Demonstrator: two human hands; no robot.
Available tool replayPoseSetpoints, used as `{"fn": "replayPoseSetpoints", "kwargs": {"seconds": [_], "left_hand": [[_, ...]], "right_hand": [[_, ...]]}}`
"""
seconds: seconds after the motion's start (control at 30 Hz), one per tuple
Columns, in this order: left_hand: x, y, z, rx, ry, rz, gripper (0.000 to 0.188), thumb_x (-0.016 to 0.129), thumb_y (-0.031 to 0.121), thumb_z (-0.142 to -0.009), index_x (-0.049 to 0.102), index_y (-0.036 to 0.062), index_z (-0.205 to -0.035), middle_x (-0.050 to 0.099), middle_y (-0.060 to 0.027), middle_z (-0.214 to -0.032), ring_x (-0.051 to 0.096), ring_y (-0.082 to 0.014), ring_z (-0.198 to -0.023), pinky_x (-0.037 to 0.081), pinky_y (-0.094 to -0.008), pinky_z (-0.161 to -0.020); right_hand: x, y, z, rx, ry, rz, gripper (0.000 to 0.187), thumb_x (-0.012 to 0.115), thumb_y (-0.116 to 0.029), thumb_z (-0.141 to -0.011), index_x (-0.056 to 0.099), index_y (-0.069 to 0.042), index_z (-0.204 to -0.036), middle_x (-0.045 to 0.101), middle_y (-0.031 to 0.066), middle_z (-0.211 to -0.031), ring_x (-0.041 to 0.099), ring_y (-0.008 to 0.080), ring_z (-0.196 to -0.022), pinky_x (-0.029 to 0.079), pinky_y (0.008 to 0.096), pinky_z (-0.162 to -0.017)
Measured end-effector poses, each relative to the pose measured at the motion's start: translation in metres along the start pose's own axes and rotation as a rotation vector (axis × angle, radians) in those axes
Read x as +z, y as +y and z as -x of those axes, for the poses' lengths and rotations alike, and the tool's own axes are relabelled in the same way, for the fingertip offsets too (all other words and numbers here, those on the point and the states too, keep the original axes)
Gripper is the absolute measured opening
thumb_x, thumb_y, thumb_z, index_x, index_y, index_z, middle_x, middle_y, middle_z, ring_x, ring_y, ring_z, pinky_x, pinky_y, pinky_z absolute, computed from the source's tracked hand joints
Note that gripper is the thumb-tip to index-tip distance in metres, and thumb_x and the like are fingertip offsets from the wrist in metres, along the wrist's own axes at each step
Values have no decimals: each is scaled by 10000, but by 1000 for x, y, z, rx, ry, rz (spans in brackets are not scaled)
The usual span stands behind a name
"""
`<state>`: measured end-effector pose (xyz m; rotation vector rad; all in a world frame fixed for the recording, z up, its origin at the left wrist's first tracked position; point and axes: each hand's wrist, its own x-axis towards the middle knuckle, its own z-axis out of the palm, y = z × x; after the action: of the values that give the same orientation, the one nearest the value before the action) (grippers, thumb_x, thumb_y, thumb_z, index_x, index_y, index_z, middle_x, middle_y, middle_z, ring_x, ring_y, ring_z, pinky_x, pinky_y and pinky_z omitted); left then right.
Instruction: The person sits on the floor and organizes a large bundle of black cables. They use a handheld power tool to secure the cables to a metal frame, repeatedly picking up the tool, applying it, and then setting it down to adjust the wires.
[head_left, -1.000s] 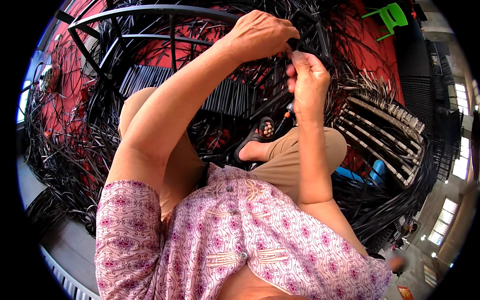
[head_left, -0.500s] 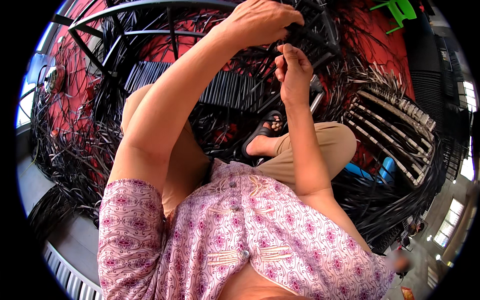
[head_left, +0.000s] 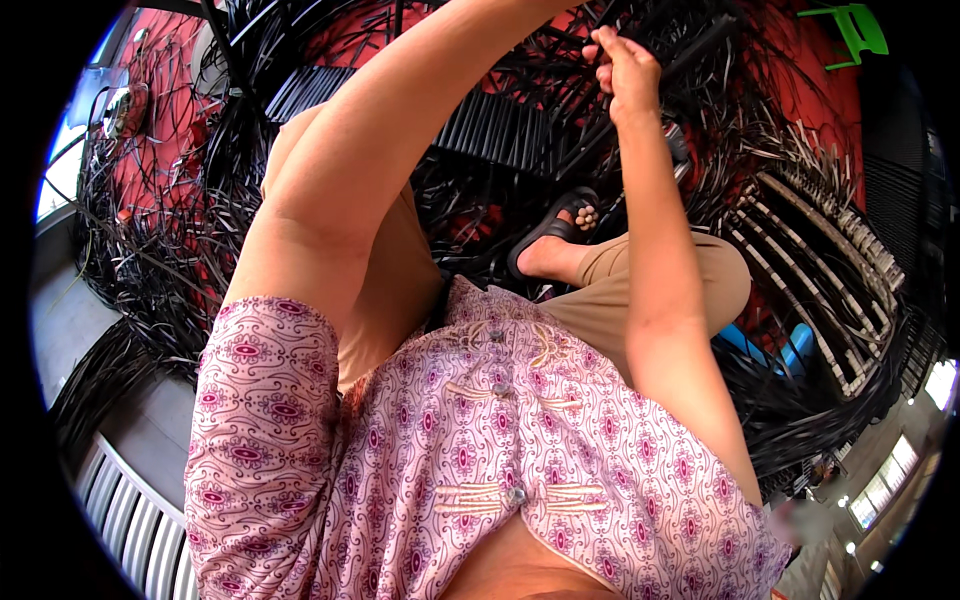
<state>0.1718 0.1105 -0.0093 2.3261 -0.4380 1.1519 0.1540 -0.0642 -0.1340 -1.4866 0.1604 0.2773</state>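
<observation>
My right hand (head_left: 628, 72) is raised near the top middle, its fingers curled in and the thumb pressed against them. Whatever it pinches, if anything, is too small to make out against the dark strips behind. My left forearm (head_left: 400, 100) stretches up and across to the upper edge, where the left hand passes out of the picture. Beneath the arms lies a panel of dark slats or woven strips (head_left: 495, 132). Close to my right hand runs a black frame bar (head_left: 700, 48).
Loose black strips (head_left: 160, 270) lie tangled over the red floor (head_left: 150, 160). At right rests a bundle of pale-banded rods (head_left: 815, 280), with a blue object (head_left: 797, 348) below it. A green chair (head_left: 855, 35) stands far right. My sandalled foot (head_left: 550, 255) is below the panel.
My left hand has reached upward and out of the picture. My right hand has risen and shifted right in view. The view itself has shifted, and the black frame shows less.
</observation>
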Motion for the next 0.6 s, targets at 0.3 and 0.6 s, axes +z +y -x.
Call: {"fn": "replayPoseSetpoints", "kwargs": {"seconds": [0.3, 0.6], "left_hand": [[7, -22, 75, -231, -962, -45, 222, 687, 243, -839, 702, 54, -955, 681, -123, -826, 682, -293, -821, 525, -430, -702], [66, -37, 235, -76, -1227, -16, 580, 678, 420, -849, 537, 192, -1364, 580, -99, -1253, 546, -307, -1192, 394, -467, -1013]], "right_hand": [[-2, 12, -41, -35, -58, -39, 189, 717, -252, -891, 707, -63, -904, 730, 39, -785, 487, 24, -475, 334, 186, -432], [-18, 97, 17, 278, -17, 1, 179, 722, -249, -894, 689, -76, -926, 710, 17, -798, 467, 18, -473, 314, 164, -401]]}}
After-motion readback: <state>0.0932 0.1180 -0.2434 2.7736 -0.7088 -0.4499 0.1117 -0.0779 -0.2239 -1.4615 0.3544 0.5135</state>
